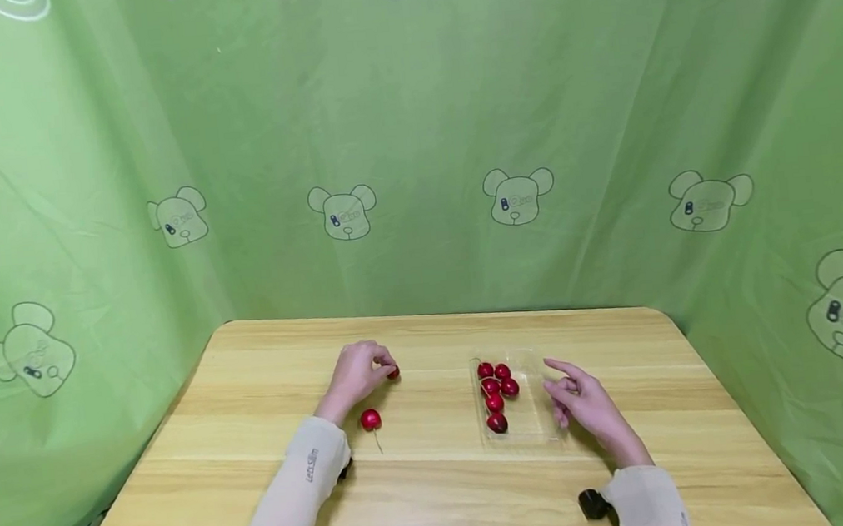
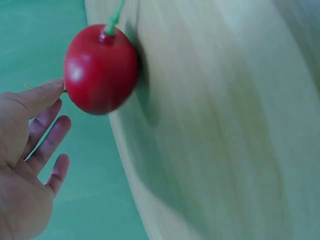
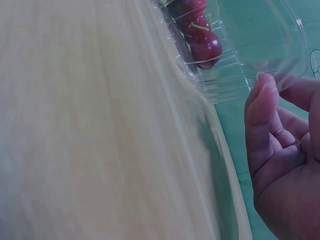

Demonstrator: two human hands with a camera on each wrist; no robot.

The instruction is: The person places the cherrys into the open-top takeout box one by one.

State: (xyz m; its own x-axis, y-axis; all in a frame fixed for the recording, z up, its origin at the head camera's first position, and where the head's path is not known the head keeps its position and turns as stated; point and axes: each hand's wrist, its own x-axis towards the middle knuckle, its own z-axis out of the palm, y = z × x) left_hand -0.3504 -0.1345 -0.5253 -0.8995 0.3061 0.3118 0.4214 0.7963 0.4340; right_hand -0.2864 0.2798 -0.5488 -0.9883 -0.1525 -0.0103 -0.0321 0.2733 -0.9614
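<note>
Left hand (image 1: 356,372) sits at about ten o'clock on the worktop (image 1: 442,495), fingers curled round a red cherry (image 1: 393,372) at its fingertips. A second loose cherry (image 1: 371,419) lies just beside that wrist, at six o'clock from the hand, stem trailing toward the near edge. Right hand (image 1: 582,399) hovers relaxed and holding nothing, just off the three o'clock side of the clear plastic tray (image 1: 536,420), where six cherries (image 1: 496,394) are lined up. The risk I see: the loose cherry is round and could roll if the forearm brushes it, and the light tray could skid if the right hand nudges it.
</note>
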